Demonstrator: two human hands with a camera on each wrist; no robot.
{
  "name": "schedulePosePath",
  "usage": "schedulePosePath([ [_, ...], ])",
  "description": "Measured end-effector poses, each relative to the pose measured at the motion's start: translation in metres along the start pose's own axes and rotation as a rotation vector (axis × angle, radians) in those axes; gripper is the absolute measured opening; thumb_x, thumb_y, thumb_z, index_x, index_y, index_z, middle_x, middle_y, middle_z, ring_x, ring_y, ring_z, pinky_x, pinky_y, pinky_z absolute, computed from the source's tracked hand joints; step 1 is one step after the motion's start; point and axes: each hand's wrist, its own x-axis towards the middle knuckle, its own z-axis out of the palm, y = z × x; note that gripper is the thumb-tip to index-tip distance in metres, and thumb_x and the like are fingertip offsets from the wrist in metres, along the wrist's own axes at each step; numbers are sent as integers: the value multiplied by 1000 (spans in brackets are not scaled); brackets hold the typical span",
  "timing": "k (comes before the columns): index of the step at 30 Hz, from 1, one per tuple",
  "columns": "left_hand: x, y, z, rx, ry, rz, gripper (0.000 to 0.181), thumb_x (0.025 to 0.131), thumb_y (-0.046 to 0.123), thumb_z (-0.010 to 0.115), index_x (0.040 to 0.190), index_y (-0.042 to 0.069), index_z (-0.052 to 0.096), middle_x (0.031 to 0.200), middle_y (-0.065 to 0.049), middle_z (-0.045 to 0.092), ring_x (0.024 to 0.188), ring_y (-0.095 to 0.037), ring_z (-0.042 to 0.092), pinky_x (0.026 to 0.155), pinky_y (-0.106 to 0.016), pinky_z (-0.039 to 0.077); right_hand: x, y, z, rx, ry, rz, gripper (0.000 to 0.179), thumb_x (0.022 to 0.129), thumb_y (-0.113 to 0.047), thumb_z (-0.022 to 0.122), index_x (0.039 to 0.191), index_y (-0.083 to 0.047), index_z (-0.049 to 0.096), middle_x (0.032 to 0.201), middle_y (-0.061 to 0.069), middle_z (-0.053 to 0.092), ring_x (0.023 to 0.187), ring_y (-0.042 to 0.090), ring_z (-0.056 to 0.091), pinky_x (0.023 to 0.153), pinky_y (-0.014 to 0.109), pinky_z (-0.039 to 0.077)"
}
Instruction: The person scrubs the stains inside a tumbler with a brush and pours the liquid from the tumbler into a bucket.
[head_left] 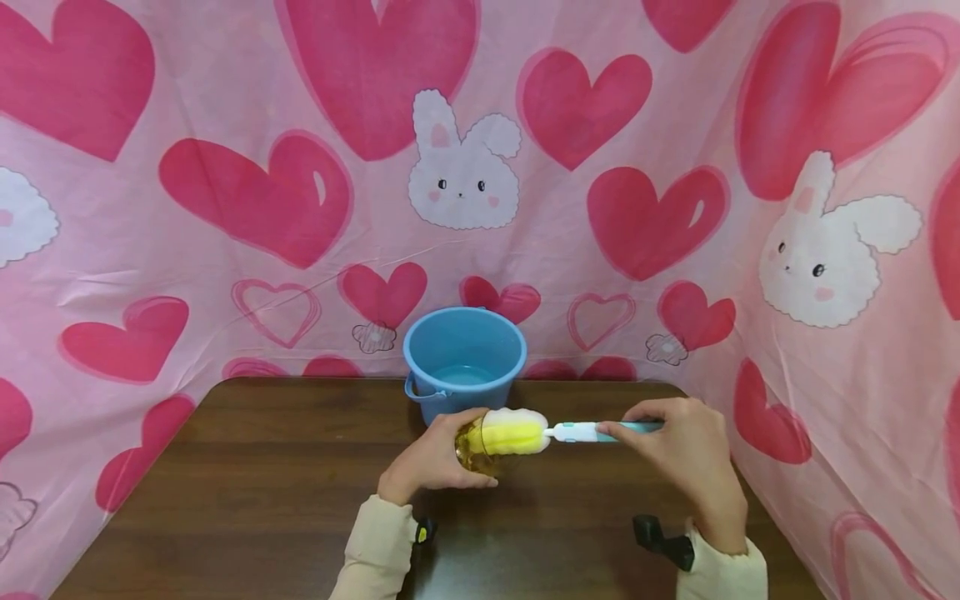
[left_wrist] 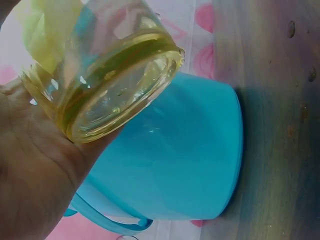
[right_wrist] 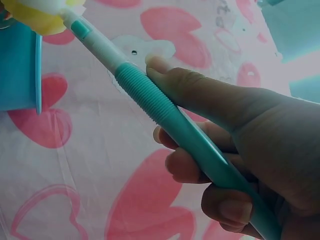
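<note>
My left hand (head_left: 431, 460) grips an amber see-through glass (left_wrist: 125, 85), tipped on its side with its mouth to the right. In the head view, the yellow and white sponge head (head_left: 517, 432) of a bottle brush overlaps the mouth of the glass, and yellow shows through its wall in the left wrist view. The brush's teal and white handle (right_wrist: 145, 97) is held by my right hand (head_left: 686, 446), thumb along the ribbed part and fingers curled beneath. Both hands are above the table, in front of the blue bucket (left_wrist: 175, 155).
The bucket stands at the table's back edge, its handle (left_wrist: 107, 220) hanging down on the left. Water drops (left_wrist: 304, 110) dot the brown wooden table (head_left: 285, 483). A pink cloth (head_left: 210, 300) with hearts and rabbits hangs behind and along the right side.
</note>
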Motion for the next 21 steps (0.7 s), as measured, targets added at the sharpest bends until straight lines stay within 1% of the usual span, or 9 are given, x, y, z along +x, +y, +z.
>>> schedulePosePath([
  [2, 0, 1, 1, 6, -5, 1, 81, 67, 34, 95, 137, 29, 55, 124, 15, 64, 109, -12, 59, 93, -32, 56, 0, 1, -1, -3, -4, 6, 29, 64, -46, 95, 72, -22, 80, 60, -13, 66, 53, 3, 49, 50, 26, 40],
  [6, 1, 3, 1, 27, 7, 27, 81, 67, 35, 94, 137, 27, 55, 125, 13, 65, 111, -12, 59, 94, -34, 56, -1, 1, 1, -3, 18, -19, 28, 62, -43, 97, 71, -22, 80, 59, -13, 66, 53, 3, 49, 49, 26, 39],
  [11, 2, 5, 2, 34, 30, 46, 82, 66, 34, 95, 137, 24, 56, 125, 10, 66, 110, -14, 60, 93, -35, 56, 0, -8, 11, -20, 29, -88, 29, 61, -43, 97, 70, -22, 80, 57, -15, 64, 52, 2, 45, 48, 24, 37],
  [15, 2, 5, 5, 51, 17, 47, 82, 66, 35, 95, 137, 19, 57, 123, 9, 66, 108, -13, 60, 91, -33, 57, 0, -19, 21, -62, 14, -144, 30, 61, -46, 96, 69, -22, 79, 55, -14, 62, 51, 3, 42, 46, 23, 34],
  [17, 3, 4, 6, 62, 8, 41, 83, 66, 36, 95, 138, 16, 57, 122, 10, 66, 107, -13, 60, 91, -32, 56, 0, -23, 24, -77, 7, -152, 31, 61, -46, 96, 69, -21, 79, 54, -13, 62, 51, 4, 41, 46, 24, 33],
  [19, 2, 3, 8, 67, 8, 34, 84, 66, 36, 95, 137, 16, 57, 121, 11, 66, 106, -12, 60, 91, -32, 56, 0, -26, 26, -94, 4, -145, 31, 61, -46, 95, 69, -21, 79, 54, -11, 63, 50, 5, 42, 46, 25, 32],
  [21, 2, 3, 8, 61, 9, 31, 83, 66, 35, 95, 137, 19, 57, 122, 12, 66, 107, -11, 60, 91, -32, 56, -1, -28, 26, -101, -1, -122, 31, 62, -46, 95, 70, -21, 79, 55, -10, 63, 50, 7, 43, 46, 26, 33],
])
